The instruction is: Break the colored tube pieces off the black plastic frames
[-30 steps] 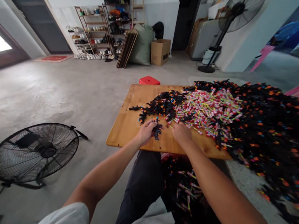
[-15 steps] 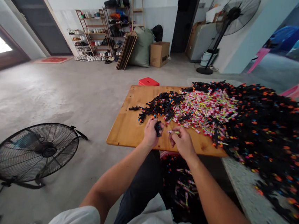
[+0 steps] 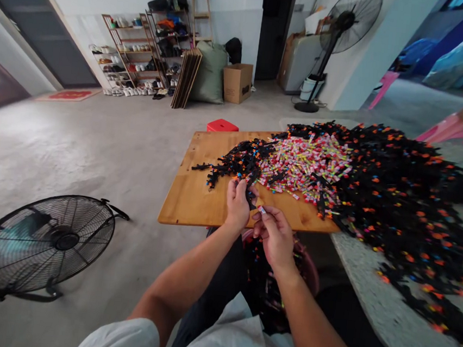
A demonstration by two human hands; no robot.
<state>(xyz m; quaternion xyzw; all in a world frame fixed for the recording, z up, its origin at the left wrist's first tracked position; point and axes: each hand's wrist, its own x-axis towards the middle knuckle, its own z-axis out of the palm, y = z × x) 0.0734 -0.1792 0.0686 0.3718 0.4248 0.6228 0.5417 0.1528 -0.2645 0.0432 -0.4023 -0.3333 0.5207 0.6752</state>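
Over flat brown wooden tbl [image 3: 196, 197], L hand [image 3: 238, 206] is finger-gripping black gun-shaped pc [image 3: 250, 198], R hand [image 3: 278, 237] fingertip-pinching small whitish tube [image 3: 262, 210].

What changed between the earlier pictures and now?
The right hand has drawn back from the tube pile to the wooden table's near edge, now gripping a small tube close to the left hand. The left hand has shifted slightly right, still holding a black piece. The pile and table look unchanged.
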